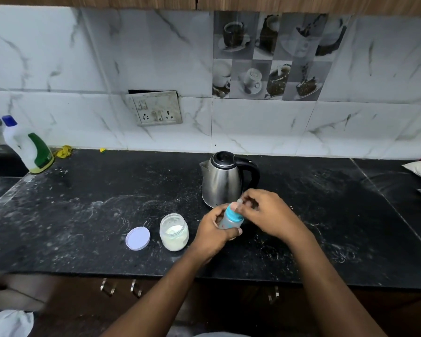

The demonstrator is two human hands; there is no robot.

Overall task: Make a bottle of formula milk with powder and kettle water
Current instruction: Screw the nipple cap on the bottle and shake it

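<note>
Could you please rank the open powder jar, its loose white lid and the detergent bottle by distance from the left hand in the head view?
1. Clear glass powder jar, just left of the left hand.
2. Round white lid, left of the jar.
3. White-and-green detergent bottle, far back left.

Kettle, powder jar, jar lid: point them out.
Kettle (220, 184): head view, on its steel body.
Powder jar (174, 233): head view, on the clear wall over the white powder.
Jar lid (137, 238): head view, on the middle of the lid lying flat beside the jar.

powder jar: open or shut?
Open. The jar has no lid on its mouth, so the white powder inside shows; its lid lies flat on the counter just left of it.
</note>
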